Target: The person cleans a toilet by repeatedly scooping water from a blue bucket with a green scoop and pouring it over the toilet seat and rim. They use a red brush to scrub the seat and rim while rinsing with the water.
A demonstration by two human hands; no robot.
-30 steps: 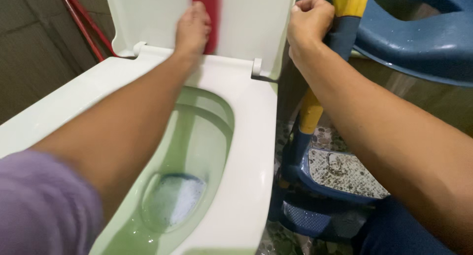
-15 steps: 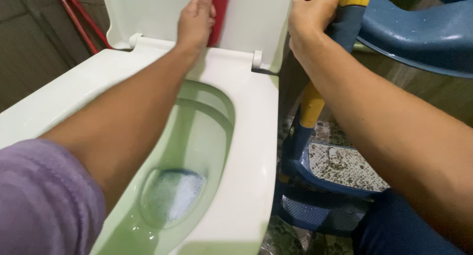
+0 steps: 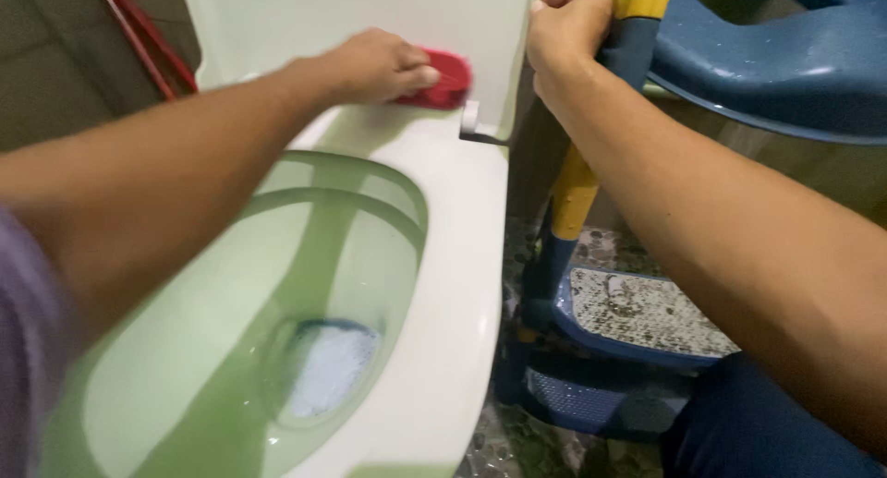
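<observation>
The left hand (image 3: 374, 67) grasps a red sponge (image 3: 439, 81) at twelve o'clock, low on the raised lid (image 3: 370, 12) by the hinge (image 3: 471, 118), while the right hand (image 3: 568, 25) is clenched on the lid's edge, and the seat (image 3: 462, 256) looks not yet wiped.

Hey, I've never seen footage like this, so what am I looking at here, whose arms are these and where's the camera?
The camera sits on a person's head and looks down, so both arms are that person's own. The left hand presses a red scrubber against the base of the raised white lid, near the hinge. The right hand grips the top edge of that lid, beside a yellow and blue pole. Below is an open toilet bowl with foamy water at the bottom. To the right stands a blue child's step seat with a speckled step.
</observation>
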